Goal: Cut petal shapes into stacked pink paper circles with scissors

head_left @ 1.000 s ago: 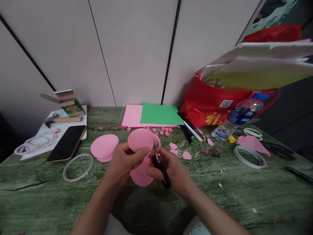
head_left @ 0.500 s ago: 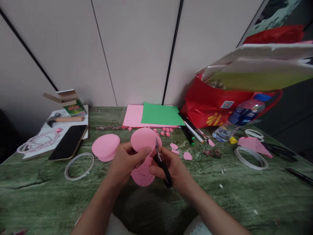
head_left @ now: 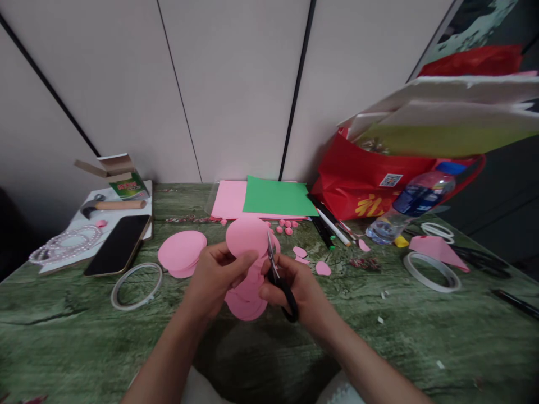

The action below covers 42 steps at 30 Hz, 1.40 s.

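Between thumb and fingers, my left hand [head_left: 219, 275] pinches a pink paper circle [head_left: 247, 238] above the table. My right hand [head_left: 297, 283] is closed around black-handled scissors [head_left: 286, 294], whose blades point up at the circle's right edge. I cannot tell whether the blades are biting into the paper. Under my hands lies a pile of pink paper pieces [head_left: 247, 306], partly covered by my fingers. A stack of pink paper circles [head_left: 182, 251] sits just left of my left hand. Small pink offcuts [head_left: 323, 268] are scattered right of my right hand.
Green and pink sheets [head_left: 280, 196] lie at the back by the wall. Rolls of tape [head_left: 137, 307] rest on both sides. A phone [head_left: 120, 244] and a hammer [head_left: 120, 205] are on the left. A red bag [head_left: 353, 179] and a water bottle [head_left: 415, 202] stand right.
The paper circle and scissors have shifted very slightly, and my left thumb sits a little further left on the paper. Everything else stays as it was.
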Motion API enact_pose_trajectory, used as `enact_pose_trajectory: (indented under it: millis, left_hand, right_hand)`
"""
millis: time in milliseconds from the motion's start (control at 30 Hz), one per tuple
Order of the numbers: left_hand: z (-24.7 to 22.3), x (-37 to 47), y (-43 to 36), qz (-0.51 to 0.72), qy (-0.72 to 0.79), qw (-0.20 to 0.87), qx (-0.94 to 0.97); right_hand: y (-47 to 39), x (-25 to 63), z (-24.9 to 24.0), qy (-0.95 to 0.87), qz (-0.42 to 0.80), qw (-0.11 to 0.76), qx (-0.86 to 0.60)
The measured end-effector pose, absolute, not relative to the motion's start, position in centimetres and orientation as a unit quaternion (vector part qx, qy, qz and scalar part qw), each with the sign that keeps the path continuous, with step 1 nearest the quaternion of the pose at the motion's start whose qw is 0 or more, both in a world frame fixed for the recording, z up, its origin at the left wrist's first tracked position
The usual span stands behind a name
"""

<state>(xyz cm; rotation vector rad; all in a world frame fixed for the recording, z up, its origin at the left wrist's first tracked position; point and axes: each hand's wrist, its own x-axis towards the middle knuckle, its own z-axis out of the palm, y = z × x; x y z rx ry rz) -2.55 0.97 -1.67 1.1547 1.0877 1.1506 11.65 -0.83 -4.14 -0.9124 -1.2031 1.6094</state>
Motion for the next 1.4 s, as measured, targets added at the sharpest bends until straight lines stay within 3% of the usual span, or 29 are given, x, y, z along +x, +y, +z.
enact_pose_trajectory:
  millis: [867, 1400]
  left_hand:
    - [-1.52, -2.38, 0.93, 0.5, 0.461, 0.555, 0.48]
    - [-2.0, -2.29, 0.82, 0.487, 0.451, 0.552, 0.505]
  right_hand:
    - [-1.09, 11.41, -4.13, -0.507, 0.644, 0.416, -0.394]
    - [-0.3, 11.52, -4.68, -0.517, 0.624, 0.46, -0.363]
